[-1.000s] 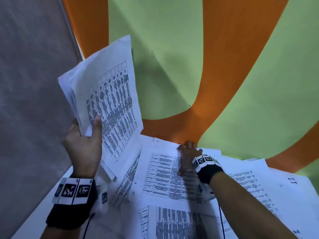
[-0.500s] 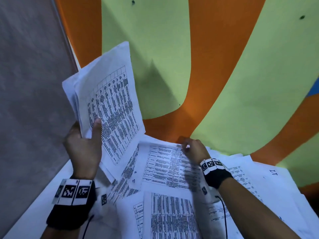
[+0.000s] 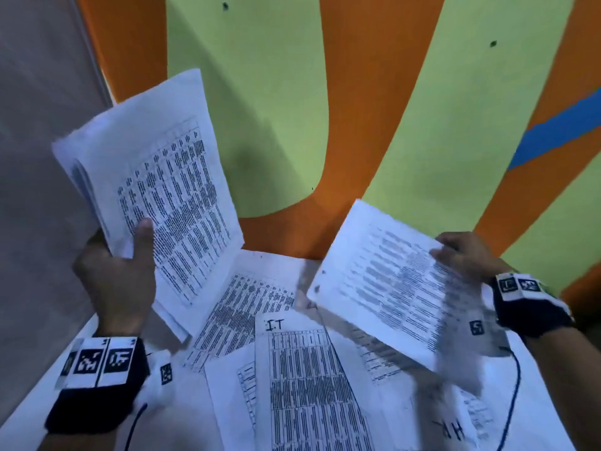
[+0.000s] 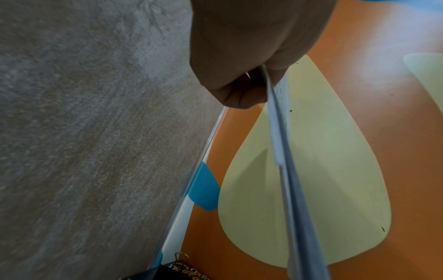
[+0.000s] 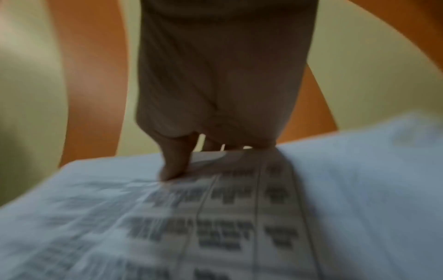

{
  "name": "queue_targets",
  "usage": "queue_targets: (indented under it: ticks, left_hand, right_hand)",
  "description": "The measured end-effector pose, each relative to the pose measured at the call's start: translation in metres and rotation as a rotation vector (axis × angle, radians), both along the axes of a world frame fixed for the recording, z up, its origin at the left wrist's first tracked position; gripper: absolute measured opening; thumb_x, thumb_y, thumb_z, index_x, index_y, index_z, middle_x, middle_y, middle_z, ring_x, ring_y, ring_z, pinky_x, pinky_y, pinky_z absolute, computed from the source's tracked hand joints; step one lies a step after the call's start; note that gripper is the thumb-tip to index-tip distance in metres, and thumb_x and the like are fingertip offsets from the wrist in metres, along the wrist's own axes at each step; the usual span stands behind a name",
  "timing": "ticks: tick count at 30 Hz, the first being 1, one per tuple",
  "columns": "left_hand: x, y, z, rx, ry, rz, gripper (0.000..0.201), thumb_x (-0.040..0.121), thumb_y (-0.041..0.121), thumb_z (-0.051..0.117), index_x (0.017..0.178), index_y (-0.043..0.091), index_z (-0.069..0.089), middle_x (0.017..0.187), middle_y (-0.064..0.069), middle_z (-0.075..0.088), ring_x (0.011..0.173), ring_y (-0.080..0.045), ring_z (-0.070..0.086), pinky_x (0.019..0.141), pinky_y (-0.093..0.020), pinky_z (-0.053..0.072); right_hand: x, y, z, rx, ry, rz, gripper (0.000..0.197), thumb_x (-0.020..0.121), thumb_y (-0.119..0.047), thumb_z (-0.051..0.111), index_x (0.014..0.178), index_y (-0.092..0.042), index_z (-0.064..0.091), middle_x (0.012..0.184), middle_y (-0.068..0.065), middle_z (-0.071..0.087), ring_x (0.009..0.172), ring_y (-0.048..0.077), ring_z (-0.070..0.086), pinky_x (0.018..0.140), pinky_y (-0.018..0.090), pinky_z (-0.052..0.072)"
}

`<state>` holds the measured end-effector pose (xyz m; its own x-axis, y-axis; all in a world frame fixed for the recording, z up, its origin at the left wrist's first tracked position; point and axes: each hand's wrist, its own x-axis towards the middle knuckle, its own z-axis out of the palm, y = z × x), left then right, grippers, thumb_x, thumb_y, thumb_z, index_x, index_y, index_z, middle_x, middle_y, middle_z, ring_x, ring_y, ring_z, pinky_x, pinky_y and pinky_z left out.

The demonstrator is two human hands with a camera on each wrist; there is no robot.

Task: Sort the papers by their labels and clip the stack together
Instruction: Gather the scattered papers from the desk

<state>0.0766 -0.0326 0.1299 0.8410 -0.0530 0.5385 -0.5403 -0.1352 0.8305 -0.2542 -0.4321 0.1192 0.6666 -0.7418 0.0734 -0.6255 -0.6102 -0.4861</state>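
Note:
My left hand (image 3: 120,258) holds a stack of printed sheets (image 3: 156,190) upright at the left, thumb pressed on the front page. The left wrist view shows that stack (image 4: 282,151) edge-on below my left hand (image 4: 251,62). My right hand (image 3: 461,252) pinches one printed sheet (image 3: 383,281) by its far edge and holds it lifted and tilted above the table, blurred by motion. In the right wrist view my right hand (image 5: 206,121) has its thumb on top of that sheet (image 5: 215,217). More printed pages lie spread on the white table (image 3: 29,415), one marked "I.T" (image 3: 302,379).
An orange, green and blue wall (image 3: 276,109) rises right behind the table. Grey floor (image 3: 39,157) lies to the left. A sheet marked "HR" (image 3: 450,428) lies at the front right. A binder clip (image 4: 181,258) and a dark box (image 4: 167,272) show low in the left wrist view.
My right hand lifted one sheet off the spread and carried it up and to the right. The left hand's stack stayed raised; an "I.T" page is now uncovered.

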Motion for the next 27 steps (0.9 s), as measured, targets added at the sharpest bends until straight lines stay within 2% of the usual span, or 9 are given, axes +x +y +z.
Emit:
queue_targets:
  ticks: [2,4,7,10,12,14,16,21,27]
  left_hand:
    - [-0.004,0.002,0.0,0.007,-0.015,-0.01,0.051,0.09,0.044,0.058,0.104,-0.005,0.065,0.103,-0.022,0.07,0.089,-0.028,0.066,0.069,-0.007,0.039]
    - [-0.01,0.002,-0.003,0.012,-0.009,-0.008,0.046,0.09,0.038,0.061,0.108,-0.004,0.065,0.106,-0.016,0.068,0.094,-0.022,0.065,0.069,-0.002,0.038]
    - [-0.021,-0.001,-0.007,0.018,0.006,-0.009,0.041,0.089,0.033,0.063,0.105,-0.005,0.065,0.101,-0.013,0.067,0.087,-0.007,0.065,0.072,-0.013,0.04]
    - [-0.025,-0.002,-0.014,0.018,0.026,-0.021,0.041,0.089,0.032,0.064,0.105,-0.005,0.065,0.104,-0.022,0.069,0.098,-0.03,0.066,0.08,-0.026,0.041]
    - [-0.026,-0.002,-0.017,0.011,0.035,-0.024,0.041,0.088,0.035,0.064,0.104,-0.002,0.066,0.102,-0.019,0.07,0.097,-0.03,0.066,0.082,-0.03,0.044]
    - [-0.029,-0.002,-0.016,-0.019,0.048,-0.042,0.038,0.088,0.035,0.064,0.109,0.003,0.066,0.107,-0.009,0.068,0.099,-0.02,0.064,0.088,-0.029,0.046]
    - [-0.031,-0.003,-0.015,-0.039,0.057,-0.058,0.036,0.089,0.033,0.064,0.114,0.007,0.066,0.11,0.0,0.065,0.103,-0.012,0.062,0.092,-0.027,0.046]
    - [-0.032,-0.01,-0.022,-0.034,0.084,-0.082,0.038,0.088,0.035,0.065,0.114,0.007,0.066,0.109,-0.005,0.067,0.103,-0.017,0.063,0.094,-0.032,0.048]
    - [-0.035,-0.02,-0.025,-0.006,0.105,-0.112,0.042,0.087,0.037,0.064,0.117,0.007,0.064,0.114,-0.004,0.067,0.109,-0.021,0.063,0.098,-0.046,0.049]
  right_hand:
    - [-0.011,-0.002,-0.002,0.032,0.174,0.08,0.017,0.085,-0.022,0.07,0.068,-0.02,0.065,0.061,0.003,0.058,0.056,0.007,0.05,0.057,0.024,0.038]
    - [-0.008,0.005,-0.012,0.005,0.351,0.154,0.027,0.086,-0.014,0.066,0.072,-0.037,0.069,0.073,-0.002,0.068,0.061,0.003,0.057,0.061,0.023,0.042]
    - [0.013,0.023,-0.044,-0.094,0.496,0.09,0.018,0.085,-0.017,0.061,0.101,-0.02,0.071,0.113,0.003,0.067,0.099,0.025,0.063,0.086,0.034,0.05]
    - [0.037,0.038,-0.084,-0.108,0.545,0.162,0.027,0.088,-0.016,0.051,0.112,-0.015,0.063,0.133,0.007,0.054,0.115,0.03,0.054,0.092,0.043,0.048]
    - [0.052,0.046,-0.107,-0.103,0.601,0.21,0.035,0.09,-0.018,0.049,0.124,-0.016,0.058,0.145,0.004,0.041,0.126,0.028,0.046,0.098,0.04,0.044]
    - [0.062,0.053,-0.121,-0.025,0.606,0.205,0.043,0.088,-0.015,0.054,0.131,-0.018,0.053,0.146,0.004,0.04,0.128,0.027,0.044,0.103,0.038,0.041]
    - [0.069,0.055,-0.126,-0.02,0.583,0.24,0.043,0.089,-0.013,0.052,0.132,-0.016,0.049,0.14,0.006,0.044,0.117,0.03,0.053,0.092,0.039,0.048]
    - [0.079,0.052,-0.124,-0.232,0.711,0.322,0.018,0.091,-0.018,0.045,0.108,-0.017,0.052,0.124,0.009,0.047,0.104,0.03,0.051,0.071,0.033,0.041]
    - [0.075,0.042,-0.132,-0.153,0.668,0.471,0.021,0.083,-0.016,0.05,0.099,-0.011,0.061,0.131,0.008,0.041,0.116,0.031,0.045,0.085,0.039,0.048]
